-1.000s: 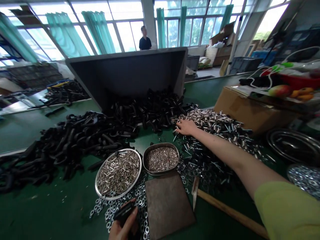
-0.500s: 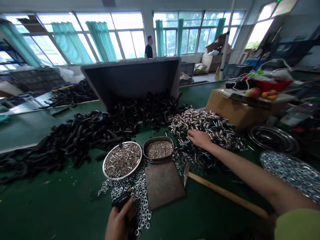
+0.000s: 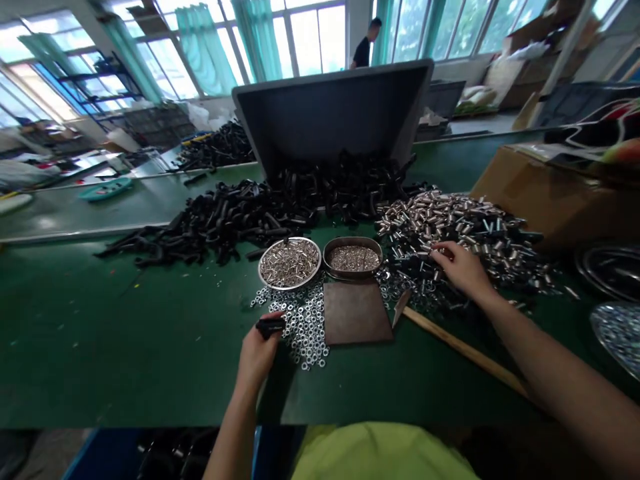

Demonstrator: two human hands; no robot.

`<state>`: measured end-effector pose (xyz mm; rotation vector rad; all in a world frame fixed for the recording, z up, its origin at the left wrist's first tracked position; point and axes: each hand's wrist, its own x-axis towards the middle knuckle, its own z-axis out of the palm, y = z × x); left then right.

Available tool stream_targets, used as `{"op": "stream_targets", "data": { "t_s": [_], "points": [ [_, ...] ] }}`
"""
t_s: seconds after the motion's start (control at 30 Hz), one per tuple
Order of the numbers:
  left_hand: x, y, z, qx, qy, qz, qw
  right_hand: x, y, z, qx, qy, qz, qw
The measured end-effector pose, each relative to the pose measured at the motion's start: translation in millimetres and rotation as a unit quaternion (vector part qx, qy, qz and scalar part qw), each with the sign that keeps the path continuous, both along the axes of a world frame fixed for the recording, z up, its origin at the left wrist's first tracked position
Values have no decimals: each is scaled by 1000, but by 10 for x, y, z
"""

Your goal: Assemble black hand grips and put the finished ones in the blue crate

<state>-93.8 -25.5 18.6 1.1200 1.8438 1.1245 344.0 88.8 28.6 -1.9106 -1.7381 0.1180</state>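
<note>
My left hand (image 3: 257, 353) is closed around a black plastic part (image 3: 271, 326), at the left edge of the loose steel nuts (image 3: 307, 327). My right hand (image 3: 463, 270) reaches to the pile of metal sleeves and bolts (image 3: 450, 217); its fingers are curled together, and what they hold, if anything, is too small to make out. Between the hands lies a flat brown metal plate (image 3: 356, 313). Behind it stand a round dish of small metal pins (image 3: 290, 263) and an oval tin of tiny metal pieces (image 3: 353, 257). A hammer (image 3: 460, 347) rests under my right forearm.
A large grey bin (image 3: 335, 113) lies tipped at the back, with black plastic parts (image 3: 230, 217) heaped out of it. A cardboard box (image 3: 555, 190) stands at right, near a tray of metal pieces (image 3: 617, 333). Another person (image 3: 367, 45) is by the windows.
The view has swung left and down, bringing the table's front edge into sight. My left hand still holds the black part, now beside the nuts. My right hand remains at the metal pile.
</note>
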Motion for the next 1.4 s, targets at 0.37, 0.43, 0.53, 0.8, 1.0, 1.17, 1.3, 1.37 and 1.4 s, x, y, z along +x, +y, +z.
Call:
{"op": "stream_targets", "data": {
  "t_s": [0.37, 0.43, 0.53, 0.8, 1.0, 1.17, 1.3, 1.37, 1.4],
  "points": [
    [-30, -82, -143, 9, 39, -69, 997, -519, 99, -117, -29, -269, 142, 952],
    [-69, -99, -146, 11, 43, -63, 997, -553, 112, -140, -30, -274, 139, 951],
    [-142, -122, -141, 5, 56, -47, 997, -535, 67, -114, -1, -265, 128, 956],
    [-34, 15, -65, -20, 210, -83, 974, -560, -422, -81, 48, -34, 166, 984],
    [274, 167, -55, -41, 378, -206, 902, -616, -776, -302, -16, -31, 192, 981],
    [323, 236, -147, -60, 452, -219, 863, -550, -842, -315, 0, -43, 215, 976],
    [267, 280, -216, -53, 459, -240, 854, -383, -718, -210, 29, -73, 139, 987],
    [243, 301, -231, -43, 456, -256, 851, -264, -602, -171, 24, -129, 85, 988],
    [235, 310, -233, -39, 455, -262, 850, -206, -544, -160, 15, -156, 70, 985]
  ]
}}
